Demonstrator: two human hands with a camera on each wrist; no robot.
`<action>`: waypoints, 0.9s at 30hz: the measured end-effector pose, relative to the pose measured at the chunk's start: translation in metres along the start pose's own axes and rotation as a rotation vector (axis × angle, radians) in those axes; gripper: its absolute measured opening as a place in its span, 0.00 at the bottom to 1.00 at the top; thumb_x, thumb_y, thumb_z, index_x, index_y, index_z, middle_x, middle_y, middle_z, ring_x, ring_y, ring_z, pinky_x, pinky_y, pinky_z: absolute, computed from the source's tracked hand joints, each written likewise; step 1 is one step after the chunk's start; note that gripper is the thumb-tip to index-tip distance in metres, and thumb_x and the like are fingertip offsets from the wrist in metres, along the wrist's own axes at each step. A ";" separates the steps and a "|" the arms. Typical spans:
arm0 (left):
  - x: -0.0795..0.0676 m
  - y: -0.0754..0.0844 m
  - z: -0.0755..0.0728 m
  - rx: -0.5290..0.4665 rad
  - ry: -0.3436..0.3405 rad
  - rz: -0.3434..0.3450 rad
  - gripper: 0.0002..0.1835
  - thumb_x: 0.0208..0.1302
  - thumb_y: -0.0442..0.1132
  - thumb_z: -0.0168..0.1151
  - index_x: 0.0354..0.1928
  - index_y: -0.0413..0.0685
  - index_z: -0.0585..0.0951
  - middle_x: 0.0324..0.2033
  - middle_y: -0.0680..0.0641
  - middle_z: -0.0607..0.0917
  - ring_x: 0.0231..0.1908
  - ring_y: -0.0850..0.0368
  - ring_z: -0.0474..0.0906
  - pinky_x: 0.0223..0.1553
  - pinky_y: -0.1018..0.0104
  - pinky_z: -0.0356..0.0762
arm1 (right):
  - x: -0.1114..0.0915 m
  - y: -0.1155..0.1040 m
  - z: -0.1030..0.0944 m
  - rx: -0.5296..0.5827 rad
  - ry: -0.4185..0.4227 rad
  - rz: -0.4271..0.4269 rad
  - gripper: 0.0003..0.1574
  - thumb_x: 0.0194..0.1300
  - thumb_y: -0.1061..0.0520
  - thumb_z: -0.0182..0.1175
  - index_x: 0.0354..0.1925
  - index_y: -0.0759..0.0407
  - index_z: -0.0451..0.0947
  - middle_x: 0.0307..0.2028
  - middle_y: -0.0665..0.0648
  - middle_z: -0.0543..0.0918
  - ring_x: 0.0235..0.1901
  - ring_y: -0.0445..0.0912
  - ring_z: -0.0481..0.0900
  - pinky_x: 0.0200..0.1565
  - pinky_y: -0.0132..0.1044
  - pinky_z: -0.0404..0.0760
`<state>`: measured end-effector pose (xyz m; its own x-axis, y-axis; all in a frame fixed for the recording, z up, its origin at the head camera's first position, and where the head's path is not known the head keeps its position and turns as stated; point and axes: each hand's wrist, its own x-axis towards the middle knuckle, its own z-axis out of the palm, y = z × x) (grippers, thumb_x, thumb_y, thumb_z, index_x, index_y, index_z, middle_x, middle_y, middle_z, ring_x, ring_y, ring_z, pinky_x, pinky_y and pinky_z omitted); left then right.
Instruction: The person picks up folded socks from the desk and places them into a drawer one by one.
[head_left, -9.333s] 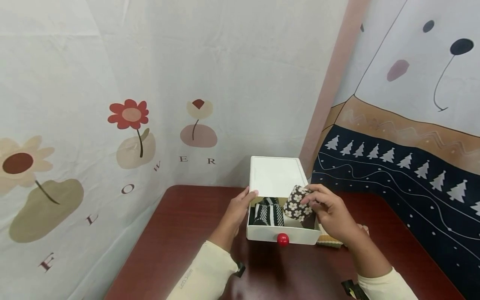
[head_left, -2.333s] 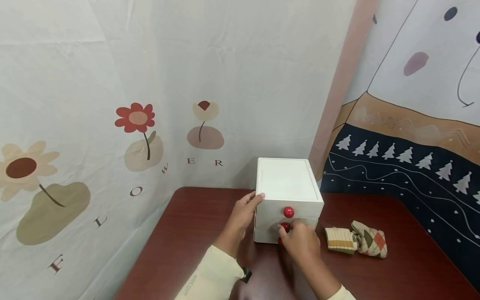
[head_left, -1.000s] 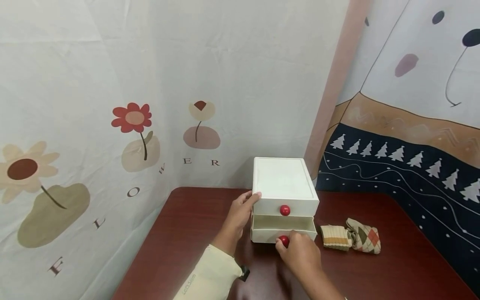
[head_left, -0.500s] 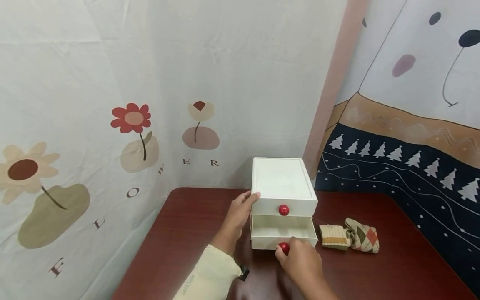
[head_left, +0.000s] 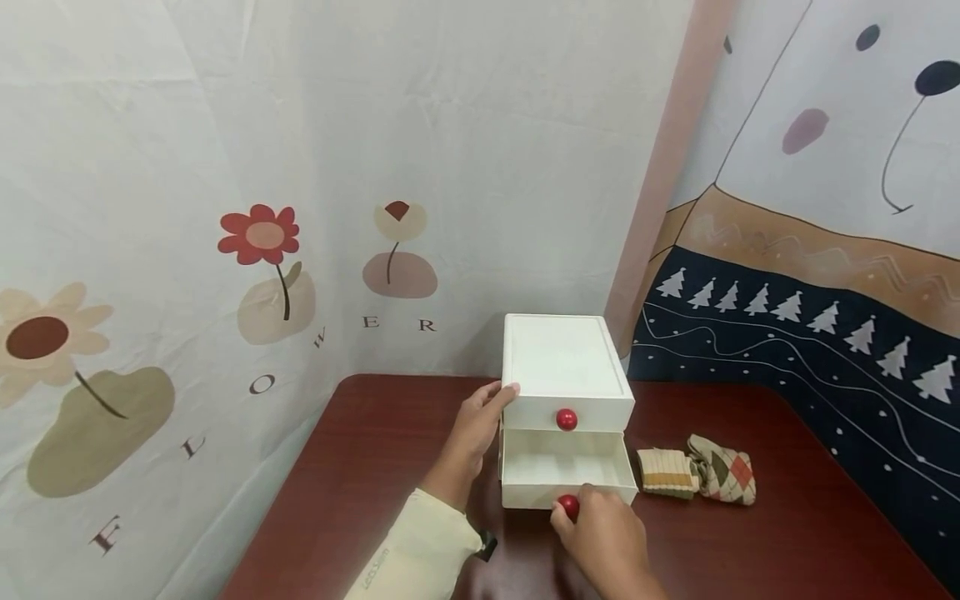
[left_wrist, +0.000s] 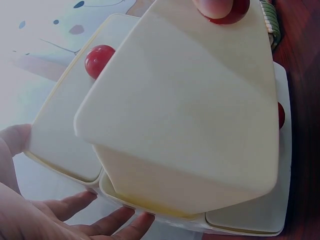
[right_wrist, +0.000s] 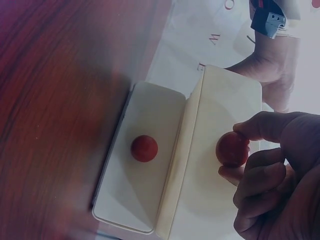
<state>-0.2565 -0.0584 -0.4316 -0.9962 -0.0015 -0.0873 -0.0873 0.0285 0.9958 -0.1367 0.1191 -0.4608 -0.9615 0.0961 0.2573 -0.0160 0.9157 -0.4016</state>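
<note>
A small white drawer cabinet [head_left: 564, 354] with red knobs stands on the table. Its top drawer is closed, and its middle drawer [head_left: 525, 497] is pulled out, baring the pale inner floor. With thumb and fingers, my right hand [head_left: 606, 533] pinches the middle drawer's knob [right_wrist: 233, 149]. The bottom drawer's knob [right_wrist: 144, 148] shows in the right wrist view. At the cabinet's left side, my left hand [head_left: 474, 425] rests against the wall, thumb at the upper front corner. In the left wrist view, its fingers [left_wrist: 112, 220] lie spread and fairly straight along the side.
Right of the cabinet, a rolled cream and mustard sock bundle [head_left: 666, 473] lies touching a rolled argyle sock bundle [head_left: 726, 471]. Printed cloth hangs behind the dark red table [head_left: 405, 433], close to the cabinet's back.
Earlier, my right hand held a flower-patterned sock bundle over the open top drawer beside striped socks. That drawer was then closed. My right hand has since drawn the middle drawer out toward me.
</note>
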 end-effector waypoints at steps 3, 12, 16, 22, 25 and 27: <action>0.000 -0.001 0.000 0.001 -0.005 0.003 0.44 0.73 0.63 0.67 0.79 0.42 0.72 0.71 0.36 0.81 0.73 0.37 0.75 0.78 0.32 0.66 | -0.002 0.000 -0.001 0.003 -0.003 0.004 0.21 0.60 0.48 0.77 0.21 0.52 0.77 0.20 0.54 0.81 0.21 0.47 0.77 0.21 0.49 0.73; 0.002 -0.003 0.001 -0.011 -0.012 0.012 0.43 0.73 0.62 0.67 0.79 0.42 0.72 0.71 0.36 0.81 0.72 0.37 0.76 0.78 0.32 0.67 | -0.003 0.001 -0.003 0.009 -0.027 0.016 0.27 0.63 0.46 0.77 0.19 0.50 0.71 0.19 0.51 0.77 0.21 0.46 0.75 0.22 0.46 0.70; 0.001 -0.003 0.001 -0.011 -0.015 0.007 0.43 0.73 0.63 0.67 0.79 0.42 0.72 0.71 0.36 0.80 0.72 0.37 0.76 0.78 0.31 0.67 | -0.003 0.004 -0.005 0.024 -0.069 0.053 0.28 0.64 0.40 0.78 0.21 0.49 0.75 0.21 0.51 0.79 0.22 0.46 0.76 0.25 0.46 0.71; 0.003 -0.003 0.000 -0.010 -0.009 0.006 0.43 0.73 0.63 0.67 0.79 0.43 0.72 0.72 0.36 0.80 0.73 0.36 0.76 0.78 0.30 0.66 | -0.003 0.015 -0.006 0.027 -0.192 0.077 0.30 0.53 0.29 0.82 0.35 0.50 0.88 0.27 0.50 0.87 0.26 0.45 0.81 0.27 0.47 0.77; 0.004 -0.003 0.000 -0.007 -0.009 0.005 0.43 0.73 0.63 0.67 0.79 0.43 0.71 0.72 0.36 0.79 0.74 0.36 0.74 0.79 0.31 0.65 | -0.003 0.026 -0.007 0.009 -0.248 0.086 0.28 0.53 0.33 0.84 0.28 0.51 0.83 0.24 0.49 0.83 0.25 0.45 0.78 0.27 0.45 0.73; 0.004 -0.003 0.000 -0.008 -0.010 0.001 0.44 0.73 0.63 0.67 0.80 0.42 0.71 0.72 0.36 0.79 0.74 0.36 0.74 0.79 0.31 0.65 | -0.002 0.035 -0.009 -0.003 -0.300 0.106 0.28 0.54 0.36 0.84 0.27 0.52 0.81 0.24 0.50 0.81 0.26 0.46 0.78 0.27 0.46 0.74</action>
<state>-0.2604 -0.0582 -0.4351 -0.9962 0.0080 -0.0864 -0.0862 0.0204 0.9961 -0.1330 0.1540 -0.4678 -0.9958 0.0721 -0.0569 0.0891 0.9080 -0.4094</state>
